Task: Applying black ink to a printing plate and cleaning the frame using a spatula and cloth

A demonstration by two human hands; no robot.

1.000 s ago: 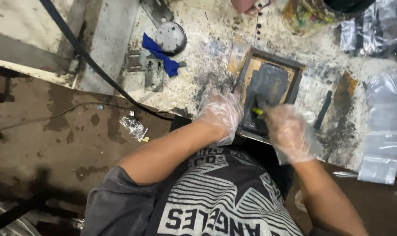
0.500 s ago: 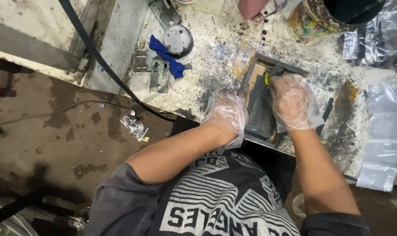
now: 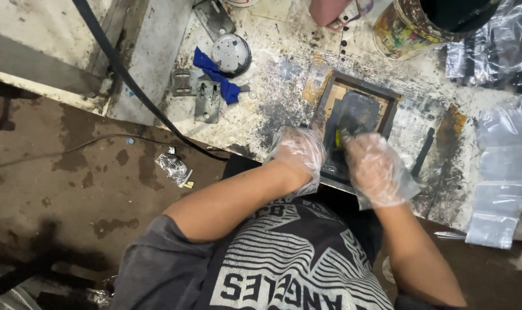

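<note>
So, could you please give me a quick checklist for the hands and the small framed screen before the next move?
1. Left hand gloved, resting on the frame's near left corner: ok.
2. Right hand gloved, gripping a yellow-tipped tool on the dark mesh: ok.
3. Frame lying flat on the table: ok.
4. Grip firmness on the tool: cannot tell.
5. Open paint can clear of both hands: ok.

A dark-framed rectangular screen (image 3: 353, 117) shows tan borders around a black inked centre. Both hands, the left hand (image 3: 298, 154) and the right hand (image 3: 376, 169), wear clear, glossy plastic gloves; a small yellow-green tool (image 3: 338, 138) shows between them. A crumpled royal-blue cloth (image 3: 215, 74) lies on the off-white worktable (image 3: 272, 109), speckled and smeared black. The grey T-shirt (image 3: 272, 264) carries white wavy stripes.
</note>
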